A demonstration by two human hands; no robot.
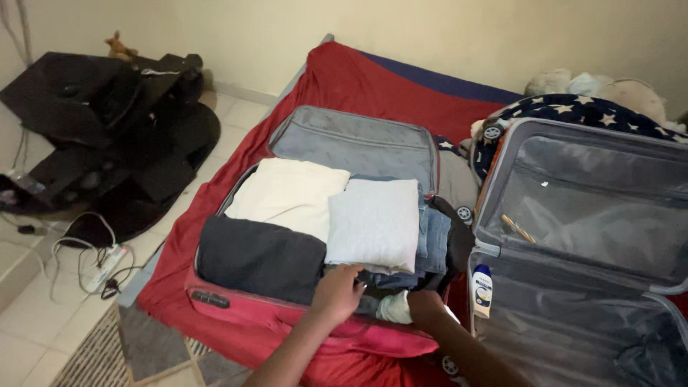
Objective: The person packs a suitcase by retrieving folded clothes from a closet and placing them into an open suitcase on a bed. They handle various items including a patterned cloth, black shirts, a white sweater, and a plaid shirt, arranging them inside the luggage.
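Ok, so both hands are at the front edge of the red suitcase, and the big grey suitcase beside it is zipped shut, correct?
Not quite. In the head view the grey suitcase lies open, lid up. Both the left hand and right hand are at the red suitcase's front edge.

Plain cream walls are met by a floor of pale square tiles. A mattress is covered by a red sheet. Black furniture is set in the left corner, with a white power strip laid beside it.

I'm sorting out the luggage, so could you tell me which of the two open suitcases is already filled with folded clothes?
The red fabric suitcase on the left, beside both hands; the grey hard-shell suitcase on the right holds no folded clothes.
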